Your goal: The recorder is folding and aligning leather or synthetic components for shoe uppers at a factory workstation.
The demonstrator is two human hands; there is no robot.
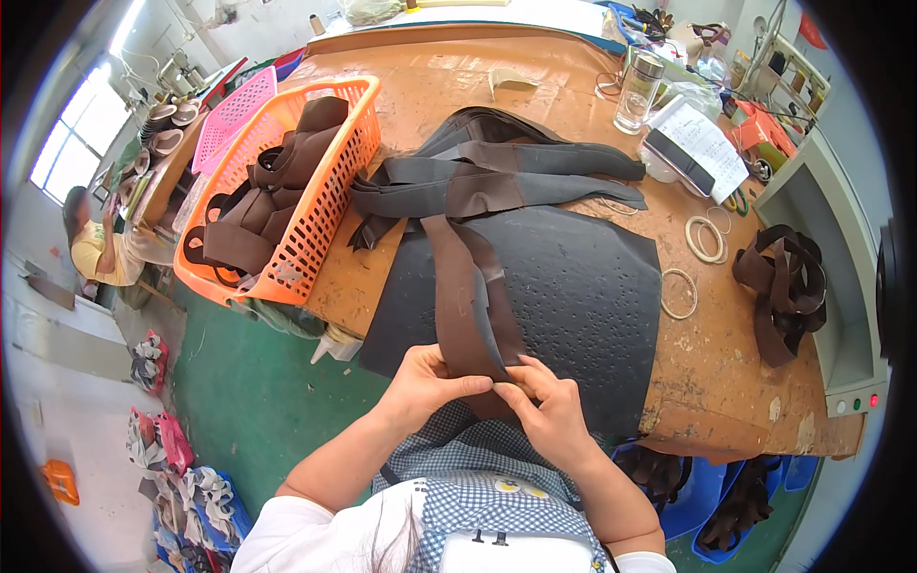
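A long brown strip (457,296), which looks like leather, runs over the black pitted mat (592,306) toward me, its dark underside showing along one edge. My left hand (428,387) pinches its near end, thumb on top. From the other side my right hand (546,401) grips the same end, and both thumbs nearly meet on its edge. The strip's tail hangs below my fingers, partly hidden. Beyond the mat lies a pile of dark grey and brown strips (487,181), some bundled with a brown band.
An orange basket (315,244) of brown strips stands at the left. To the right are tape rings (705,239), a loose strip coil (781,286), a phone (680,160), papers and a glass jar (638,91). Blue bins (693,501) sit under the table; another person (105,244) sits far left.
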